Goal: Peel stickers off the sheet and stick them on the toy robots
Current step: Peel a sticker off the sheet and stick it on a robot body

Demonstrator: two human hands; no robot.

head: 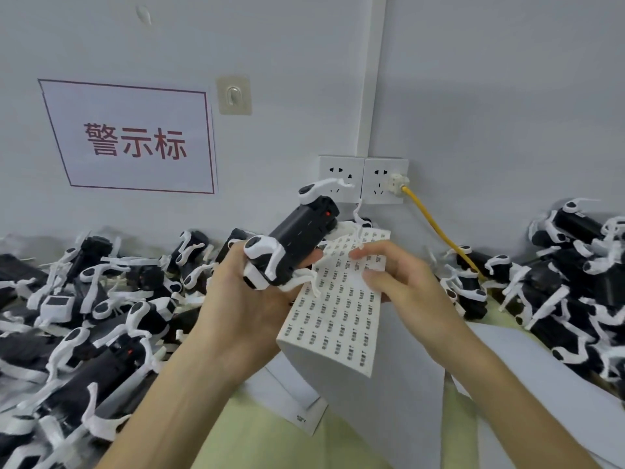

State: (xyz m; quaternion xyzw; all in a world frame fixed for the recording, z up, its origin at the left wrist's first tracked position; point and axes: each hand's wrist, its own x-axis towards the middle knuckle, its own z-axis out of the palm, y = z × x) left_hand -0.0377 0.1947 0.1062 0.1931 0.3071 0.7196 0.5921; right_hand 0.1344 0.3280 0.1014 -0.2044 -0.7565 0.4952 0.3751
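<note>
Left hand (243, 299): grips robot (301, 238), tilted toward 1 o'clock.
Right hand (406, 286): pinches sheet (338, 333).
Sign (135, 143), 10 o'clock: 警示标.

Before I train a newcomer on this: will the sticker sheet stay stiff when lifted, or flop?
Probably floppy: the sticker sheet bows and folds under at its lower end. Likely light: the right hand pinches it by fingertips while the left hand holds a toy robot.

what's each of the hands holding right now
Left hand: grips a toy robot.
Right hand: pinches the sticker sheet.
</note>
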